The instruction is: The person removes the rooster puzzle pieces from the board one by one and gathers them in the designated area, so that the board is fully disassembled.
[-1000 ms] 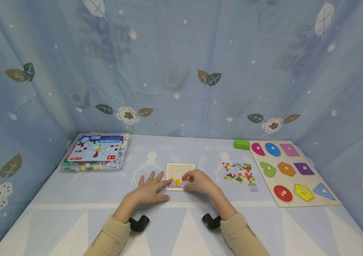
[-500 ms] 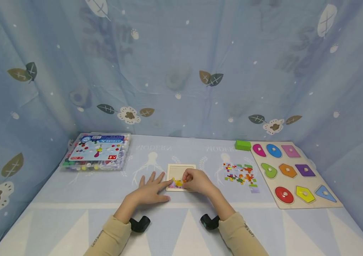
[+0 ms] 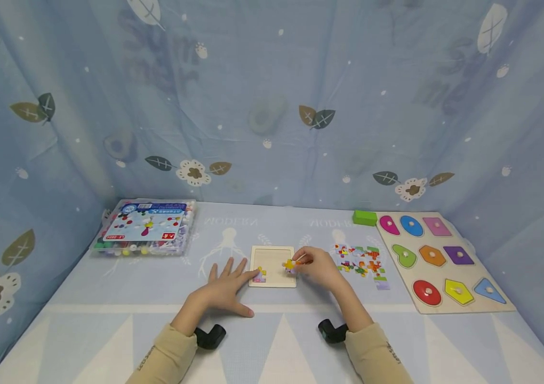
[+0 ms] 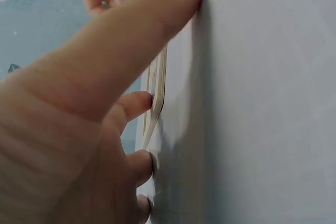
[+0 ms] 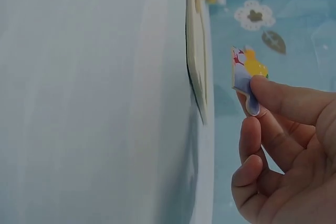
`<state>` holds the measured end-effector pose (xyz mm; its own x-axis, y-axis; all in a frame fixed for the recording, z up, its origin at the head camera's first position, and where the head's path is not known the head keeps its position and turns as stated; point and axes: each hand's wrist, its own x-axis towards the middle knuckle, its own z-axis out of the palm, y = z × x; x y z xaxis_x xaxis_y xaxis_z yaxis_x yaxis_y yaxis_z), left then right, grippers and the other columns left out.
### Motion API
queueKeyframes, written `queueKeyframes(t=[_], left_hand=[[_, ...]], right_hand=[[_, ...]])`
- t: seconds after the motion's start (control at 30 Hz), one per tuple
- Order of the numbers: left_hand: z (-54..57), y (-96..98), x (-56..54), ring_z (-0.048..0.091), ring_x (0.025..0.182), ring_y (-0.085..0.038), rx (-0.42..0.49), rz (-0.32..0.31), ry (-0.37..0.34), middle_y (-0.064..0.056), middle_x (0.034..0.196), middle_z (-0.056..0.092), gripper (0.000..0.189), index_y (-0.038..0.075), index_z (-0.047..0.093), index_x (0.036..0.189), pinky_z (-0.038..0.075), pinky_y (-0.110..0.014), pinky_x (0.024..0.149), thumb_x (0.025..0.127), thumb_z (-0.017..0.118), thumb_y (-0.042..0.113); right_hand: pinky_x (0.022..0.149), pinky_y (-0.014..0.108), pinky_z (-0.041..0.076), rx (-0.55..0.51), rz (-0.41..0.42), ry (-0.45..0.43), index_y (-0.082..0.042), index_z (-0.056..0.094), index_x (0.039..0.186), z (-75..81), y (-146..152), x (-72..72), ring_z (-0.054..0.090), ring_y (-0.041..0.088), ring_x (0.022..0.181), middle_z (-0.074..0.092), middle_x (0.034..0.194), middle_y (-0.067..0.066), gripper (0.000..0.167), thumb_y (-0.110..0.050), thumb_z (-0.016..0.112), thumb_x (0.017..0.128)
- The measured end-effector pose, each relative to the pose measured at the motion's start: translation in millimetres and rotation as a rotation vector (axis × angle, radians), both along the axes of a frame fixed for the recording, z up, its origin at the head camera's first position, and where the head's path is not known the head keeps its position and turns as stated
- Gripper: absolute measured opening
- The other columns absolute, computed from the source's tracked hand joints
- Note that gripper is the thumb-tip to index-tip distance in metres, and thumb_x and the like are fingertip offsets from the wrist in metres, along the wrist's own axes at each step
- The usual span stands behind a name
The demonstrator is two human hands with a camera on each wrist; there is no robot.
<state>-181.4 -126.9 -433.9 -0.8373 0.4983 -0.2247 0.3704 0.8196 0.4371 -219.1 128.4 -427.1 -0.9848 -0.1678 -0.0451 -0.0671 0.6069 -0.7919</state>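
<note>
A small wooden puzzle tray (image 3: 272, 260) lies mid-table in the head view. My left hand (image 3: 222, 291) is spread flat at its left side, the index fingertip resting on a purple-and-yellow puzzle piece (image 3: 261, 277) in the tray's near left corner. My right hand (image 3: 318, 268) pinches another puzzle piece (image 5: 244, 72) between thumb and fingers, above the tray's right edge. That piece shows yellow, lilac and a little red; the right wrist view has it tilted on edge, apart from the tray. To the right of this hand lies a cluster of colourful puzzle pieces (image 3: 358, 260).
Behind the loose pieces sits a green block (image 3: 365, 217). A wooden shape board (image 3: 416, 273) with knobbed shapes takes up the right side. At the back left stands a clear plastic box (image 3: 144, 228) of colourful parts. A patterned blue curtain (image 3: 272, 106) closes off the back.
My right hand has lifted the puzzle piece out of the tray's near part and moved right with it. My left hand stays in place, its thumb slightly nearer the table's front.
</note>
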Motion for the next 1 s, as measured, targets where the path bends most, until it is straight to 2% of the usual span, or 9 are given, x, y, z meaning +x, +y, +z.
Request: queueKeyframes(t=[0.33,0.57,0.83,1.0], left_hand=[[2.6,0.0,1.0,-0.003,0.138,-0.045,-0.007,-0.007,0.008,-0.017,0.153,0.010,0.094,0.021,0.032,0.145,-0.005,-0.069,0.101,0.068,0.075,0.052],[2.6,-1.1,3.0,-0.002,0.138,-0.045,-0.030,-0.019,0.009,-0.017,0.153,0.011,0.093,0.020,0.030,0.145,-0.004,-0.068,0.101,0.069,0.073,0.053],[1.0,-1.1,1.6,-0.003,0.138,-0.044,-0.034,-0.013,-0.001,-0.016,0.154,0.009,0.094,0.023,0.028,0.146,-0.005,-0.067,0.102,0.070,0.072,0.054],[0.4,-1.5,1.6,-0.003,0.138,-0.044,-0.025,-0.013,-0.001,-0.017,0.154,0.009,0.094,0.023,0.029,0.146,-0.005,-0.068,0.102,0.070,0.073,0.054]], right_hand=[[0.065,0.027,0.044,0.021,-0.080,-0.011,-0.008,0.066,0.090,2.8,51,2.0,0.055,0.016,0.078,0.063,0.083,0.003,0.014,-0.010,0.073,0.077],[0.066,0.028,0.043,-0.012,-0.113,-0.072,-0.004,0.064,0.096,7.3,86,5.7,0.054,0.018,0.083,0.063,0.090,0.007,0.020,-0.011,0.072,0.079],[0.060,0.031,0.042,-0.001,-0.129,-0.122,-0.001,0.062,0.098,5.5,118,7.4,0.050,0.020,0.075,0.060,0.086,0.007,0.022,-0.010,0.069,0.080],[0.061,0.030,0.041,0.046,-0.105,-0.159,-0.001,0.061,0.099,2.6,130,9.2,0.050,0.020,0.073,0.058,0.082,0.005,0.022,-0.013,0.068,0.082]])
